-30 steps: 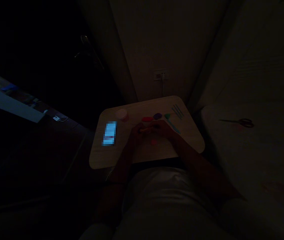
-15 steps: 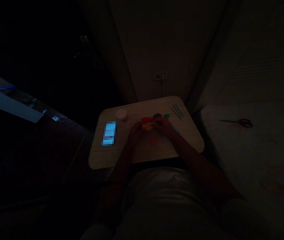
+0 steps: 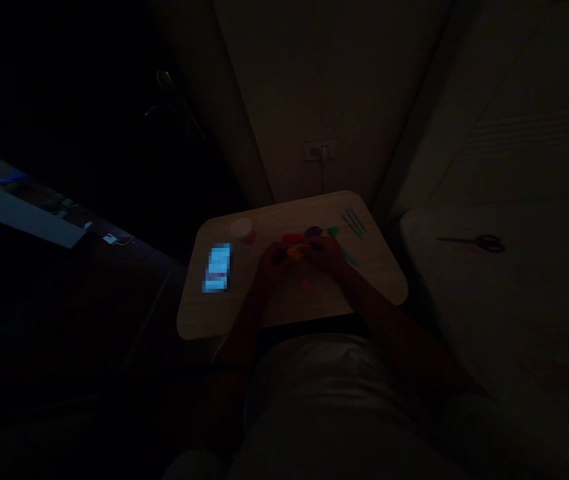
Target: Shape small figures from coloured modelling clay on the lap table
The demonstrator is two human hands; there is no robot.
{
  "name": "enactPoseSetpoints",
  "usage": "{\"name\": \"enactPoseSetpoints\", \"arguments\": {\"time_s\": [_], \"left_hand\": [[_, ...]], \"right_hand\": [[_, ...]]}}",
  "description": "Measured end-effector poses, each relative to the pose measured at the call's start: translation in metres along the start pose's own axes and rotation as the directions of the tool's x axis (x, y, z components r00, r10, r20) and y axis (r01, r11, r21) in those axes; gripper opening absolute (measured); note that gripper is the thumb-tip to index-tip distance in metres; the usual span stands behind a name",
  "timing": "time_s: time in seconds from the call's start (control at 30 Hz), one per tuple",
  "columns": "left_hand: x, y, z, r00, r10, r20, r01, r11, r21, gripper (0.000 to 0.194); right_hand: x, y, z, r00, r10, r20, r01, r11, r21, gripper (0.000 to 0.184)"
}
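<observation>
Between my left hand (image 3: 272, 261) and my right hand (image 3: 327, 256) is a piece of orange modelling clay (image 3: 296, 252), with the fingers of both hands closed on it over the small table (image 3: 284, 310). Just behind it lies a red piece of clay (image 3: 293, 237), partly hidden by the fingers. Purple clay (image 3: 313, 231) and green clay (image 3: 333, 231) sit beyond my right hand. A small pink piece (image 3: 307, 284) rests on the tabletop nearer to me, between the forearms. Dim light blurs the finger details.
A lidded tub (image 3: 243, 231) and a lit phone (image 3: 217, 268) stand left on the table. Thin teal sticks (image 3: 353, 223) lie at the back right, with a teal tool (image 3: 349, 256) beside my right hand. Scissors (image 3: 488, 243) lie on a pale surface to the right.
The orange clay looks more bunched up than before, where it was wider and flatter. My hands have shifted slightly around it. The view has moved a little.
</observation>
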State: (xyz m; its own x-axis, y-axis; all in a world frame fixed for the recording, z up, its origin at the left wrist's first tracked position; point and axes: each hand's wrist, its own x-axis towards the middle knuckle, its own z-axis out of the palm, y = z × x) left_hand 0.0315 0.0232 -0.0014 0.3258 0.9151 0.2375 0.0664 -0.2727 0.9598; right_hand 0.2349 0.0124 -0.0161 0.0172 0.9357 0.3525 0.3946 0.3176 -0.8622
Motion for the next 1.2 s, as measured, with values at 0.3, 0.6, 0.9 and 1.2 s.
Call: {"name": "enactPoseSetpoints", "arguments": {"time_s": [0.3, 0.6, 0.9, 1.2], "left_hand": [[-0.001, 0.007, 0.001, 0.999, 0.031, -0.041, -0.027, 0.995, 0.097, 0.039], [-0.002, 0.011, 0.005, 0.997, 0.082, 0.002, -0.08, 0.974, 0.21, 0.032], [0.0, 0.005, 0.003, 0.997, 0.053, -0.053, -0.044, 0.986, 0.162, 0.04], [-0.002, 0.008, 0.002, 0.999, 0.031, -0.018, -0.028, 0.989, 0.142, 0.042]], "right_hand": [[-0.004, -0.008, -0.003, 0.987, -0.025, 0.16, 0.01, 0.996, 0.092, 0.034], [-0.006, -0.008, 0.004, 0.988, -0.031, 0.152, 0.001, 0.981, 0.196, 0.051], [-0.002, -0.004, 0.0, 0.997, -0.002, 0.082, -0.015, 0.977, 0.212, 0.028], [-0.002, -0.005, 0.003, 0.99, 0.01, 0.138, -0.039, 0.977, 0.211, 0.029]]}}
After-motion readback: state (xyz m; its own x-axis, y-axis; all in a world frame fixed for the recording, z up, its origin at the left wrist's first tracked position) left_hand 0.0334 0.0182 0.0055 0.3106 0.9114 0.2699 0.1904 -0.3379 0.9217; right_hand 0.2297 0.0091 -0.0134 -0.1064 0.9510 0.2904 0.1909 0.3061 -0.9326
